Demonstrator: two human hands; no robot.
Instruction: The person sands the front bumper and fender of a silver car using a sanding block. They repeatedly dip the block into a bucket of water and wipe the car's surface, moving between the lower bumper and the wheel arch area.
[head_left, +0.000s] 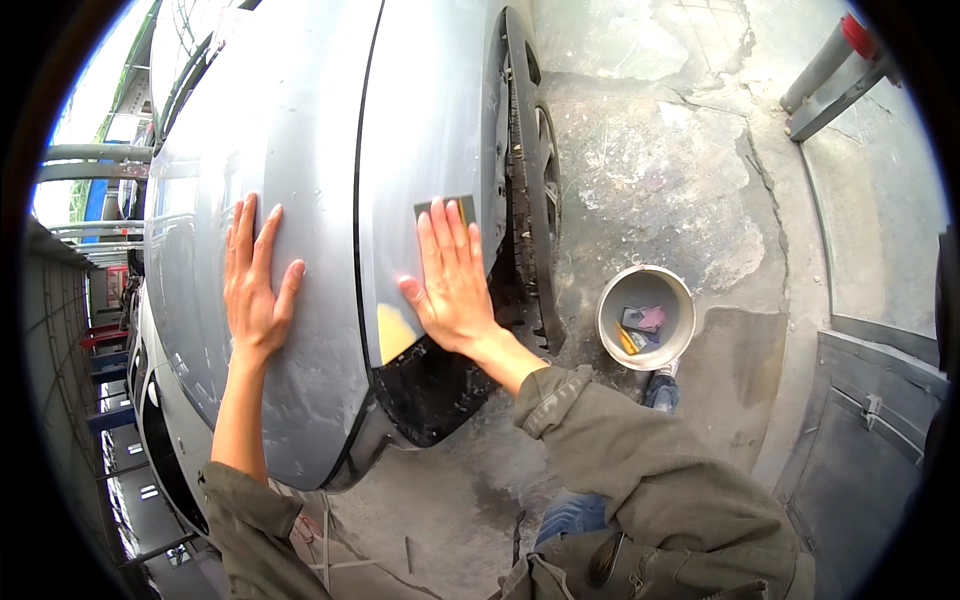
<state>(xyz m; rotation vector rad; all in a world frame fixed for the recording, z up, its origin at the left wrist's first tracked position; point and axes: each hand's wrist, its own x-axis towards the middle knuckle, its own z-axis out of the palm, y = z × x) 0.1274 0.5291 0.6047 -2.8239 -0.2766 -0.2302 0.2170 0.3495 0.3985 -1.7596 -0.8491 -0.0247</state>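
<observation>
My left hand (258,285) rests flat on the grey car hood (320,300), fingers spread and holding nothing. On the fender (420,110), across the dark panel gap, my right hand (450,285) presses a dark, square piece of sandpaper (467,206) to the paint under its fingers. Most of the sheet is hidden by the hand; its far edge shows past the fingertips. Just left of that wrist lies a pale yellow filler patch (396,333) on the fender's near corner. Below it, a dark opening (440,392) shows where the headlight sits.
A white bucket (606,310) stands on the stained concrete floor at right, with a yellow-handled tool and a pinkish cloth inside. The front wheel (545,160) is beside the fender. A grey post with a red top (822,65) rises far right. Another car (165,440) is at left.
</observation>
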